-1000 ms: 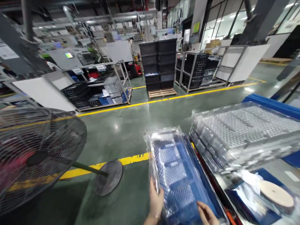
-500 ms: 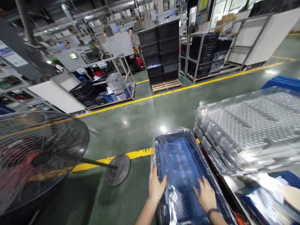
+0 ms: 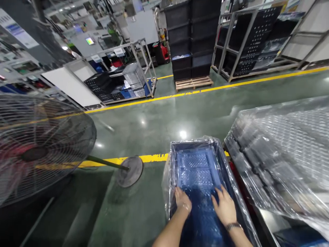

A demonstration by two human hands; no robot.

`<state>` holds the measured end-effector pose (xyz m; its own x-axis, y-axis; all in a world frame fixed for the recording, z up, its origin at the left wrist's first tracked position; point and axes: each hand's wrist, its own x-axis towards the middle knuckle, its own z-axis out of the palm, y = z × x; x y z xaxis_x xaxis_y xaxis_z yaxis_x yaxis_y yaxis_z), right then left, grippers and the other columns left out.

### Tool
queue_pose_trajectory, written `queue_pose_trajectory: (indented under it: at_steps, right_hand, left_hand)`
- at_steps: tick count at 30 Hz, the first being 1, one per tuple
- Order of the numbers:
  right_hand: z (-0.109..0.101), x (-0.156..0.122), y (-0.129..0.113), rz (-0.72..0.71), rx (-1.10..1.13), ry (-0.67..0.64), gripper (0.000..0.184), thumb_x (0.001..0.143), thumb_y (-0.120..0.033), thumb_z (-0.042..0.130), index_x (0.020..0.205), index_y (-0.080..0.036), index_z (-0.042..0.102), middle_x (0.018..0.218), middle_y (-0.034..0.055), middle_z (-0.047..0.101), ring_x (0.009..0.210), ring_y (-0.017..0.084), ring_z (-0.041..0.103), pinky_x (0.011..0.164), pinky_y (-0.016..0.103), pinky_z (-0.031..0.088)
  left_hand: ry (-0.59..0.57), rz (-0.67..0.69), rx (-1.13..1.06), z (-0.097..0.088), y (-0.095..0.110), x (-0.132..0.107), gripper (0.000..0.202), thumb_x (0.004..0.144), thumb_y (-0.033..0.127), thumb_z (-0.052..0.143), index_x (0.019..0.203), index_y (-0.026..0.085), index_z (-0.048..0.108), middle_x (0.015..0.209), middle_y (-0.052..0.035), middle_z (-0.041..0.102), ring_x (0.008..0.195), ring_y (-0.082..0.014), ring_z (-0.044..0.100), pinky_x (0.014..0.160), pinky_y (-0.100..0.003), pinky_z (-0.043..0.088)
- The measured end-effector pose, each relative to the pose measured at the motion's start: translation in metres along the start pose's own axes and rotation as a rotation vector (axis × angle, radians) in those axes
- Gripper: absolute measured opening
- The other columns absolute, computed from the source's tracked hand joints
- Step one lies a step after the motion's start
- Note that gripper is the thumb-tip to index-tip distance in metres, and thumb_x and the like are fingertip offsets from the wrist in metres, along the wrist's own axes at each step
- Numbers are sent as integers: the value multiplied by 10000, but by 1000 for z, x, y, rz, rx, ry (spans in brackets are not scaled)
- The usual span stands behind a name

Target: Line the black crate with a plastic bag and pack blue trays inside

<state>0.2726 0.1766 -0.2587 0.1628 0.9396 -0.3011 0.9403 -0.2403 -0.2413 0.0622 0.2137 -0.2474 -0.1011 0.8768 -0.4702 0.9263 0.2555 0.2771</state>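
Note:
A blue plastic crate (image 3: 177, 151) lined with clear plastic film stands on the green floor just in front of me. Clear blister trays (image 3: 196, 168) lie inside it. My left hand (image 3: 183, 200) reaches down into the crate at its left side, fingers curled on the trays. Spread flat, my right hand (image 3: 225, 206) presses on the trays at the right, a dark band on its wrist. To the right of the crate sits a tall stack of clear trays (image 3: 288, 151) wrapped in film.
A large floor fan (image 3: 38, 144) stands at the left, its round base (image 3: 130, 167) close to the crate. Yellow floor lines (image 3: 123, 160) cross the green floor. Black crates on a wooden pallet (image 3: 194, 82) and metal racks (image 3: 128, 79) stand across the aisle.
My view has tipped downward. Both hands have gone from the crate's rim and film down onto the trays inside it. The tray stack now sits lower in the crate.

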Motion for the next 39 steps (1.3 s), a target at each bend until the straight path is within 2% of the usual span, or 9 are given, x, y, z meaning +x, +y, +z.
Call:
queue_pose_trajectory:
  at_steps: [3,6,11,17,23,25,29,34,39]
  right_hand:
    - [25,21,3,56,-54,-4,631,964,-471,570,1498,-170,420,1662,154,249,1529,335,230,1219,567,269]
    - [58,48,15,115,-70,-87,678,897,-418,684,1483,-176,444,1636,155,309,1490,352,312,1182,582,335]
    - [98,82,25,173,-79,-135,659,899,-484,676,1452,-185,477,1559,154,426,1341,320,504,1101,555,439]
    - [127,75,15,139,-169,8,753,944,-549,555,1552,-171,321,1682,163,169,1538,362,172,1233,585,196]
    - [164,92,32,142,-178,-66,846,829,-475,724,1530,-166,366,1668,164,221,1508,368,245,1217,572,229]
    - [173,96,31,159,-179,-64,856,840,-480,711,1543,-163,340,1682,164,172,1528,376,185,1229,575,191]
    - [179,94,23,207,-183,-55,818,913,-553,595,1564,-162,291,1693,164,115,1544,381,118,1236,595,144]
    - [166,98,23,226,-120,-160,830,855,-475,707,1545,-193,342,1693,140,140,1539,380,143,1236,602,161]
    - [131,114,27,264,51,-266,726,855,-454,733,1476,-204,452,1660,134,248,1508,380,245,1203,628,265]
  left_hand:
    - [35,-13,29,6,8,3,778,763,105,560,1507,-29,379,1652,-272,157,1540,-372,81,1297,-492,143]
    - [112,-4,66,14,14,-5,829,791,91,512,1571,4,244,1679,-227,5,1545,-353,-34,1308,-493,83]
    - [70,0,162,44,6,23,919,777,163,588,1587,23,176,1682,-208,-33,1542,-357,-90,1306,-498,57]
    - [-32,-111,174,92,-14,90,1016,752,256,698,1572,-24,168,1679,-238,48,1559,-367,75,1281,-432,191]
    - [268,-101,222,141,-19,84,850,840,195,534,1587,14,171,1694,-212,17,1566,-359,-10,1294,-505,94]
    - [275,-91,221,148,-22,87,835,848,194,529,1580,-1,178,1691,-221,28,1565,-362,-15,1295,-499,95]
    - [86,-110,150,147,-27,106,922,796,171,609,1572,-26,150,1687,-227,58,1569,-358,33,1296,-449,108]
    - [101,-161,-13,137,-12,116,924,797,190,659,1570,-19,197,1688,-227,81,1561,-401,82,1292,-485,103]
    - [89,-185,-234,82,22,104,663,874,246,611,1432,-78,460,1552,-311,395,1452,-402,400,1218,-462,346]
